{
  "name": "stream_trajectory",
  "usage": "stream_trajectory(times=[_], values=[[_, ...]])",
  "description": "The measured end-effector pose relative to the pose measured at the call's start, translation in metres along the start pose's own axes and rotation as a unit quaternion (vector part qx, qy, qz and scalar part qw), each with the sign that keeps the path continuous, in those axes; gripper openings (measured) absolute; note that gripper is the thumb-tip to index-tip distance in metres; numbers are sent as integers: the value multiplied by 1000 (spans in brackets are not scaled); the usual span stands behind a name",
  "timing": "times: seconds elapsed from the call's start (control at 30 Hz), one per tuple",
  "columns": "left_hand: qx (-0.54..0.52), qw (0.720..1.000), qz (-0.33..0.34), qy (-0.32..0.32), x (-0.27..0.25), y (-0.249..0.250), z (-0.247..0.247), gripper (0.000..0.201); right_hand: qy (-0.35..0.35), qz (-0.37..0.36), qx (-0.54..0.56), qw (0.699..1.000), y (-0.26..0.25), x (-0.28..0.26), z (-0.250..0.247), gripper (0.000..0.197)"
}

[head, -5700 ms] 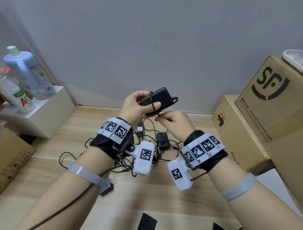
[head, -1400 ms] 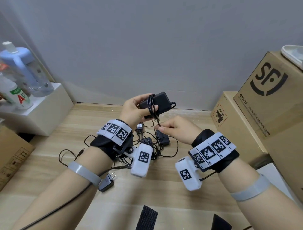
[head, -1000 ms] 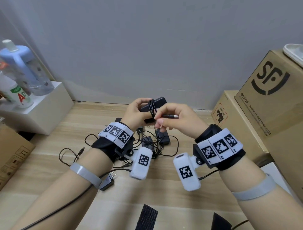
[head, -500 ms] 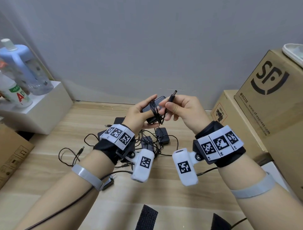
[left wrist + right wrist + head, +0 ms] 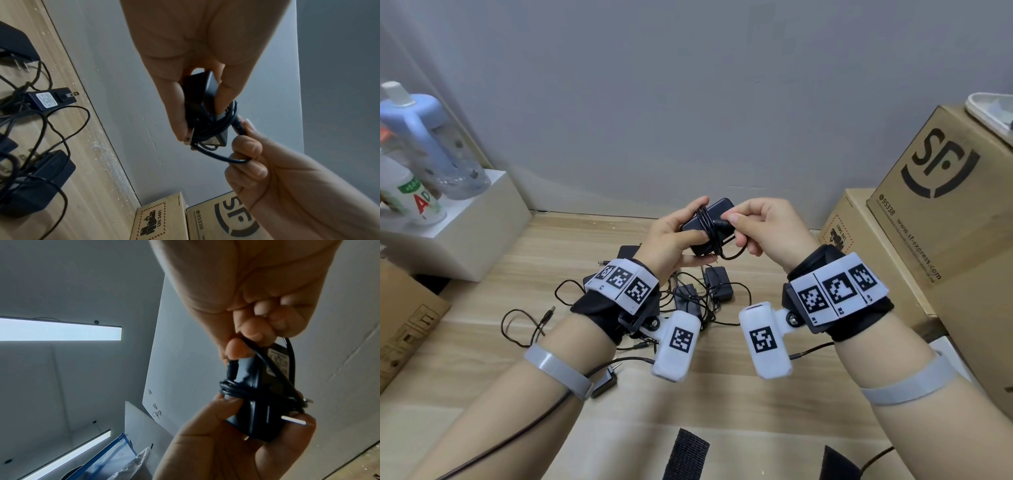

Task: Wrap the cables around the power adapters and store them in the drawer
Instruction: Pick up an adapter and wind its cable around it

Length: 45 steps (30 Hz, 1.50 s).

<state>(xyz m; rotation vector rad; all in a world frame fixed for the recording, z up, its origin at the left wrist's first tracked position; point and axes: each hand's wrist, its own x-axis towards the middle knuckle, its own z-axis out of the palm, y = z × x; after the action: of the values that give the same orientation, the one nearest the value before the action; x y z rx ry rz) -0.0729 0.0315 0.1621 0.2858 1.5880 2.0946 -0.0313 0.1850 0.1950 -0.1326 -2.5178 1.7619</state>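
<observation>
A black power adapter (image 5: 717,216) with its thin cable (image 5: 705,226) coiled round its middle is held up above the floor. My left hand (image 5: 681,236) grips the adapter (image 5: 205,91) between thumb and fingers. My right hand (image 5: 760,222) pinches the cable's plug end (image 5: 239,127) against the coils (image 5: 242,390); a short loop (image 5: 222,158) hangs below. The adapter's metal prongs (image 5: 294,420) show in the right wrist view. Several more black adapters (image 5: 717,287) with tangled cables lie on the wooden floor (image 5: 482,308) under my hands. No drawer is in view.
Stacked cardboard boxes (image 5: 941,205) stand at the right. A white box (image 5: 458,233) carrying bottles (image 5: 431,144) is at the left, with another carton (image 5: 404,329) in front of it. A loose plug (image 5: 604,383) lies by my left forearm. A grey wall is behind.
The right hand wound more turns of cable round the adapter. It has brought the plug end down from above the adapter onto the coils.
</observation>
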Motion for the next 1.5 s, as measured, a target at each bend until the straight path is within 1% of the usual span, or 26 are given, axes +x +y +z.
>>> stream_trajectory(times=[0.2, 0.43, 0.63, 0.73, 0.77, 0.83, 0.87, 0.93, 1.07, 1.2, 1.27, 1.33, 1.43, 1.5], values=[[46, 999, 12, 13, 0, -2, 6, 55, 1, -11, -91, 996, 1, 0, 1, 17], [80, 996, 18, 18, -2, -3, 9, 55, 24, -42, -195, 980, 1, -2, 5, 11], [144, 989, 28, -6, -1, -3, 11, 56, 25, -66, -227, 971, -1, -5, 13, 10], [175, 984, 36, -15, 0, -3, 10, 54, 11, -82, -225, 971, -2, -6, 16, 4], [184, 982, 38, -21, 0, -3, 10, 52, 3, -84, -227, 970, -3, -7, 17, 6], [194, 980, 40, -34, -2, -1, 10, 48, -14, -85, -240, 967, -3, -8, 18, 17], [196, 979, 40, -38, -3, 0, 10, 46, -20, -87, -254, 963, -3, -8, 18, 22], [199, 979, 38, -29, -2, -1, 10, 44, -21, -92, -282, 955, -3, -8, 18, 23], [168, 986, 6, 11, -1, -4, 8, 51, -49, -104, -324, 939, -4, -9, 19, 21], [161, 987, -9, 14, -2, -6, 6, 46, -67, -102, -424, 898, -7, -9, 23, 33], [163, 986, -12, 13, -1, -8, 6, 44, -65, -95, -449, 886, -7, -9, 23, 34], [162, 986, -17, 16, -2, -10, 5, 43, -64, -92, -461, 881, -6, -9, 23, 33], [167, 985, -31, 13, -1, -11, 3, 43, -47, -89, -457, 884, -4, -10, 22, 26], [165, 986, -40, 0, -1, -12, 1, 41, -28, -90, -449, 888, -2, -8, 19, 26]])
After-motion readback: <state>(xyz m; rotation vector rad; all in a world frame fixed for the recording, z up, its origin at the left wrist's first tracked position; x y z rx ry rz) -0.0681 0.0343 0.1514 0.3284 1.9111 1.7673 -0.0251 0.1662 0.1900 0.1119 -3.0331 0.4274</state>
